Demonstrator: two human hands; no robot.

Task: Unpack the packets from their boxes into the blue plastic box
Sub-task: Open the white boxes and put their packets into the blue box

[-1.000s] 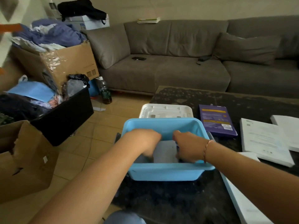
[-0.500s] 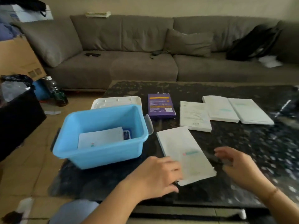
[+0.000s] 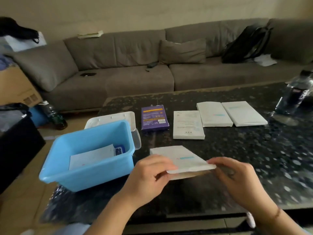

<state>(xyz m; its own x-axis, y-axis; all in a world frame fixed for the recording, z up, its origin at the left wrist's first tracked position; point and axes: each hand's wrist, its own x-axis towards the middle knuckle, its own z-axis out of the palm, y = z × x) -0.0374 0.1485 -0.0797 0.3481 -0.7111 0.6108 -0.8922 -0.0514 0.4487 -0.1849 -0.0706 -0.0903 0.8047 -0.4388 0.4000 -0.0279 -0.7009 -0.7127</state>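
A blue plastic box stands at the table's left edge, with a white packet and a small blue-edged item inside. Just right of it, a flat white box is lifted at its near end. My left hand grips the near left corner and my right hand pinches the near right corner. Farther back lie a purple box and three more white boxes.
The dark speckled table also carries a white lid behind the blue box and a plastic bottle at the far right. A grey sofa runs behind. Cardboard and black bins stand on the floor at left.
My hands left the blue box, moved right to the nearest white box, took hold of its near corners and raised that end off the table. The view swung right.
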